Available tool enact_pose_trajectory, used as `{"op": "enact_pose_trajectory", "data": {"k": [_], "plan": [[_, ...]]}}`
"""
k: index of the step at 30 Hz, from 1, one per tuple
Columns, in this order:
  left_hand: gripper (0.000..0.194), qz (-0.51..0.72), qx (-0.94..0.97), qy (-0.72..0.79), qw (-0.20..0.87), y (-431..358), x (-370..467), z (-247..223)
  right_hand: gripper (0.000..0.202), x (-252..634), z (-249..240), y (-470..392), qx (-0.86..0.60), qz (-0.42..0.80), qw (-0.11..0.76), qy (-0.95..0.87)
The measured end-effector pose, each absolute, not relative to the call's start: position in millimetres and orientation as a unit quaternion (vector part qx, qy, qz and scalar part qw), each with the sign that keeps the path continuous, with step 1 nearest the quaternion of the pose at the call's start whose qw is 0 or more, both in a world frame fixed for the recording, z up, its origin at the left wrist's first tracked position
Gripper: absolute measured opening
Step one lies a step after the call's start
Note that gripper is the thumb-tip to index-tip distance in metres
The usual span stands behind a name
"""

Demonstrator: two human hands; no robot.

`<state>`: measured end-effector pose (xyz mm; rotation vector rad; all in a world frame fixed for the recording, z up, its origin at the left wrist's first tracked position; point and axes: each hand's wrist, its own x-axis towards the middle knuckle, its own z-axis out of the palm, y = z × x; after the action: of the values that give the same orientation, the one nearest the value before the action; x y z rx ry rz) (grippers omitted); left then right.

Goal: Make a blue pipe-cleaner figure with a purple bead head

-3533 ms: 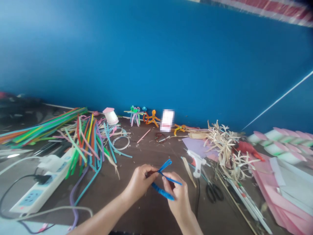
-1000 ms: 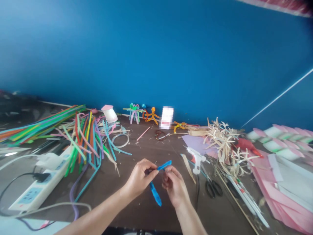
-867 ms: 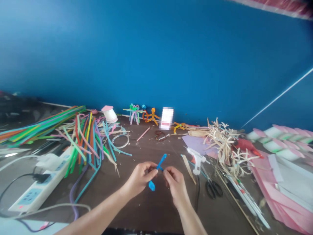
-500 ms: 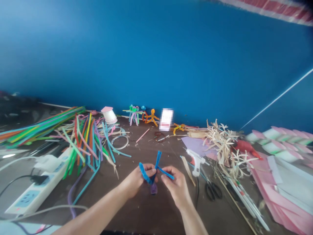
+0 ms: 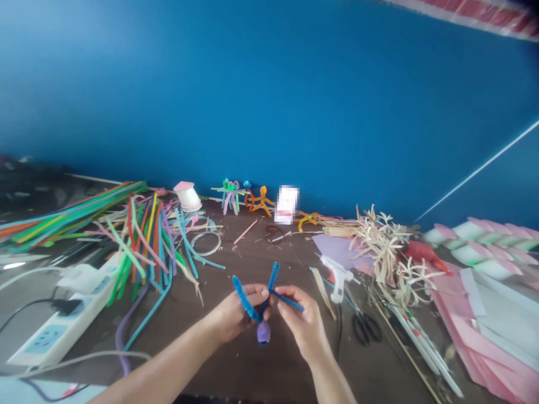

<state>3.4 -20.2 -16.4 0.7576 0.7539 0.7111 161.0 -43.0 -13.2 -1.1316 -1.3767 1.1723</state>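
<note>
Between my hands, above the dark table, is a small figure of blue pipe cleaners (image 5: 273, 275) with a purple rounded end (image 5: 263, 332) hanging lowest. My left hand (image 5: 241, 308) is closed on the figure's middle, and a thick blue coiled limb (image 5: 243, 297) sticks up past its fingers. With thumb and fingertips, my right hand (image 5: 298, 314) pinches a thinner blue limb (image 5: 290, 302) pointing right. Two blue ends stand upright between the hands. The fingers hide part of the figure's middle.
Left lie many coloured pipe cleaners (image 5: 151, 241) and a white power strip (image 5: 63, 322). Right are a white glue gun (image 5: 337, 278), black-handled scissors (image 5: 367, 327), dried husk flowers (image 5: 381, 241) and pink paper (image 5: 467, 348). Orange pipe-cleaner figures (image 5: 263, 201) stand near the blue wall (image 5: 269, 101).
The figure has turned a little in my hands: its purple end shows more and the coiled limb has swung left. My right fingers have shifted slightly along the right limb.
</note>
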Motion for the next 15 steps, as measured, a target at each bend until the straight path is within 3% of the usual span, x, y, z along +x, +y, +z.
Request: {"op": "enact_pose_trajectory", "data": {"k": [5, 10, 15], "plan": [[0.027, 0.328, 0.313, 0.264, 0.851, -19, 1, -22, 0.023, 165, -28, -41, -0.440, 0.576, 0.539, -0.429], [0.027, 0.328, 0.265, 0.208, 0.883, -23, 4, -23, 0.029, 163, -20, -43, -0.336, 0.683, 0.507, -0.404], [0.028, 0.314, 0.264, 0.203, 0.889, -28, 7, -25, 0.016, 159, -10, -44, -0.342, 0.669, 0.476, -0.458]]}}
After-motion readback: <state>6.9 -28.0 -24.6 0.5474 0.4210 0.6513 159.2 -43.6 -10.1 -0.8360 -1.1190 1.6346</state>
